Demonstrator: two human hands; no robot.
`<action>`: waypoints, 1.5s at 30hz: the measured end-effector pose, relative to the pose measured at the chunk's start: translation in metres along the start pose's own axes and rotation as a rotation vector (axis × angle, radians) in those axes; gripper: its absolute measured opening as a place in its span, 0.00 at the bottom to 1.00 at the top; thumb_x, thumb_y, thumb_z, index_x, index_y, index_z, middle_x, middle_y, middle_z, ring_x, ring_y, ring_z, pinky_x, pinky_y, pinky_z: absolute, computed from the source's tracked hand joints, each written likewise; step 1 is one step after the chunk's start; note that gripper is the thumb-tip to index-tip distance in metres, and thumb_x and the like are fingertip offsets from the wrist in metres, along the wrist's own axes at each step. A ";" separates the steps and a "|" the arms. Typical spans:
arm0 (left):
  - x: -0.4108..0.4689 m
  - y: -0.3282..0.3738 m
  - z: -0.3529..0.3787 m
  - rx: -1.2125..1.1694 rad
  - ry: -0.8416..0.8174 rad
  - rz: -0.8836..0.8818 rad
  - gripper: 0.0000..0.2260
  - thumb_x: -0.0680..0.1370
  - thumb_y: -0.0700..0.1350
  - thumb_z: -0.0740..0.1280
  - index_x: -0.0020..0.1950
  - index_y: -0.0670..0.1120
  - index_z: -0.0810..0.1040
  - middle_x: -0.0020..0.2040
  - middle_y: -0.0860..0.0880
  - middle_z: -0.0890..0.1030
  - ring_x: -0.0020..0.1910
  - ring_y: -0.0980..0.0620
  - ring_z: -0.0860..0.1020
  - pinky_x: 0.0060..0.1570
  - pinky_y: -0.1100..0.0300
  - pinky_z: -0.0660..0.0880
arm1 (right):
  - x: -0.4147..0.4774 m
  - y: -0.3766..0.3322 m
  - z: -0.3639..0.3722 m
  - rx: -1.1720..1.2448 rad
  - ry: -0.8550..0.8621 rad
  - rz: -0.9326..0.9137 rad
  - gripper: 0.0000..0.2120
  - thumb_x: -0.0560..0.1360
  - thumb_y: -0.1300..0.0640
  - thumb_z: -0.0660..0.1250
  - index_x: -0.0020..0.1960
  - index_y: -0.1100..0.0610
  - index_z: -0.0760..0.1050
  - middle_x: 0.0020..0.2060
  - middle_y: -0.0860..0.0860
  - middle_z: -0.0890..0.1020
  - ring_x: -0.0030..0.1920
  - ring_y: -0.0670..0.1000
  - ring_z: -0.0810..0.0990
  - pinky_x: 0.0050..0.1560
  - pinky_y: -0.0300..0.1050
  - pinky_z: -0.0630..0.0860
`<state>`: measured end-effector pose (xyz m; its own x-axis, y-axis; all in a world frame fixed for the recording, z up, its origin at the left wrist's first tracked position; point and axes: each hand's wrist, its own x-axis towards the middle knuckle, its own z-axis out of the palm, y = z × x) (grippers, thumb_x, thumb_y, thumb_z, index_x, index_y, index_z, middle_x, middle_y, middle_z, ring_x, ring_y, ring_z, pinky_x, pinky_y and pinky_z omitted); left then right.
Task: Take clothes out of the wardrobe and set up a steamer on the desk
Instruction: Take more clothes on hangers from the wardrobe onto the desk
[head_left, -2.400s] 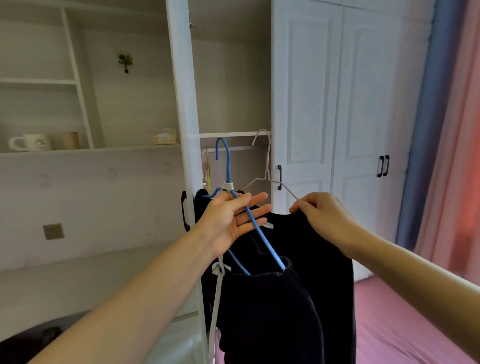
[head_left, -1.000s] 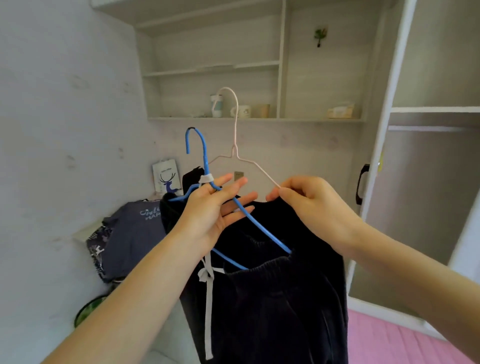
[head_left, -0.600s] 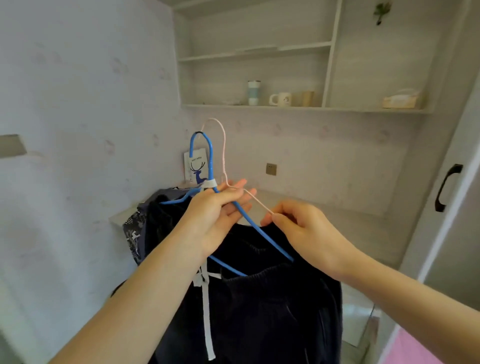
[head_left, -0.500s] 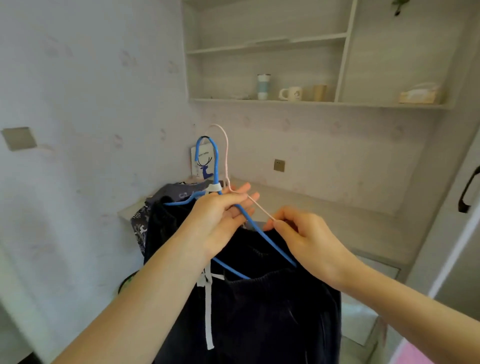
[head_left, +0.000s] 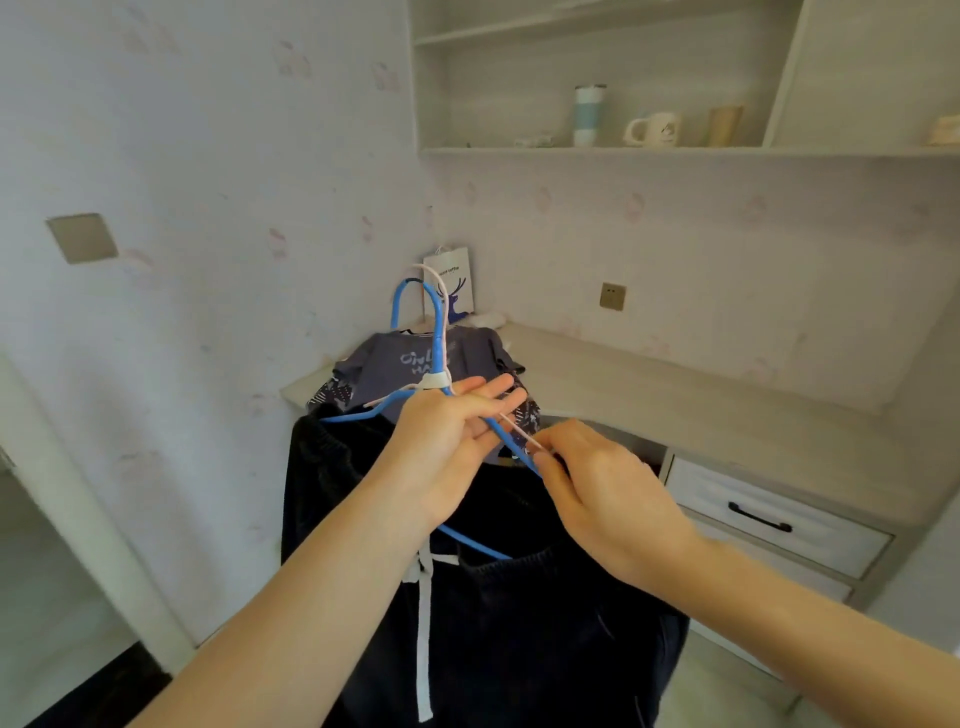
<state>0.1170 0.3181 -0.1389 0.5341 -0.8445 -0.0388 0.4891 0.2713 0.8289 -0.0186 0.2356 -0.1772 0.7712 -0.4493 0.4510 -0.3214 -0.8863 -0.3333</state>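
My left hand (head_left: 444, 447) grips a blue hanger (head_left: 440, 338) near its neck; dark trousers (head_left: 493, 623) with a white drawstring hang from it. My right hand (head_left: 597, 493) pinches the wire of a thin white hanger (head_left: 514, 428) that carries a dark garment behind the trousers. Both hooks point up in front of the desk corner. On the desk (head_left: 675, 410) lies a pile of grey-blue printed clothes (head_left: 405, 364), partly hidden behind the hangers. No steamer is in view.
A small white paper bag with a blue deer (head_left: 451, 283) stands in the desk corner. Drawers with a black handle (head_left: 758, 517) sit under the desk at right. A shelf (head_left: 675, 151) above holds a tumbler, a mug and a cup. The wall is close on the left.
The view has swung left from the wardrobe to the desk corner and come closer. Both hangers came along, and the two hands have drawn nearer each other, the hooks now overlapping.
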 end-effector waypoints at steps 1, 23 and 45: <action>0.007 -0.001 -0.003 0.001 0.016 0.004 0.22 0.76 0.27 0.59 0.69 0.37 0.63 0.61 0.39 0.78 0.58 0.42 0.80 0.54 0.52 0.76 | 0.003 0.001 0.007 -0.110 0.034 -0.048 0.09 0.80 0.48 0.56 0.52 0.51 0.72 0.45 0.45 0.76 0.38 0.47 0.75 0.28 0.39 0.65; 0.205 -0.005 -0.035 0.452 0.206 0.046 0.08 0.77 0.39 0.67 0.49 0.49 0.85 0.67 0.48 0.74 0.60 0.54 0.78 0.59 0.51 0.77 | 0.196 0.169 0.108 -0.303 0.181 -0.258 0.16 0.80 0.46 0.51 0.50 0.53 0.74 0.27 0.49 0.75 0.17 0.52 0.66 0.17 0.41 0.61; 0.362 0.104 -0.245 1.760 0.317 0.511 0.21 0.76 0.65 0.54 0.66 0.61 0.72 0.47 0.61 0.76 0.47 0.59 0.72 0.48 0.61 0.70 | 0.401 0.189 0.146 -0.257 0.306 -0.350 0.15 0.78 0.45 0.56 0.48 0.54 0.76 0.30 0.48 0.81 0.19 0.55 0.72 0.17 0.44 0.69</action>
<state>0.5304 0.1533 -0.2036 0.5748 -0.6821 0.4521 -0.8181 -0.4664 0.3365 0.3102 -0.0958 -0.1805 0.6733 -0.1003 0.7325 -0.2275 -0.9708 0.0763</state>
